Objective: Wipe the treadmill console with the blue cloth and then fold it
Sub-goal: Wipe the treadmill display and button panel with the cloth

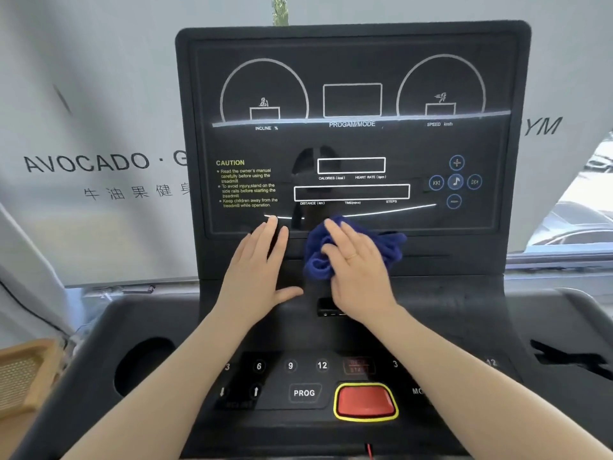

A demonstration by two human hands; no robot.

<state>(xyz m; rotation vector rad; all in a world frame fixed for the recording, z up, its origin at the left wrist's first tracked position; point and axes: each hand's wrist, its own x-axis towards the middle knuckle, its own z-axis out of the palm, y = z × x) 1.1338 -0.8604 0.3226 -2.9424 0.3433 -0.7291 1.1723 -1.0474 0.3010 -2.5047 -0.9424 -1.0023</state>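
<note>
Fingers of the right hand [356, 260] lie straight, pressing the bunched blue cloth [335, 252] against the treadmill console [351, 144] at its display's lower edge, likely mid-wipe; the left hand [262, 260] rests flat beside, fingers spread, probably steadying.

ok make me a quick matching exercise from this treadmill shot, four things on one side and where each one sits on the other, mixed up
Things:
1. blue cloth
2. left hand
3. red button
4. cup holder

Places:
A. low on the console, right of the PROG key
B. bunched under the right hand, at the display panel's bottom edge
C. round recess at the console's left side
D. flat on the console, left of the cloth, holding nothing

Pairs: 1-B, 2-D, 3-A, 4-C
</note>
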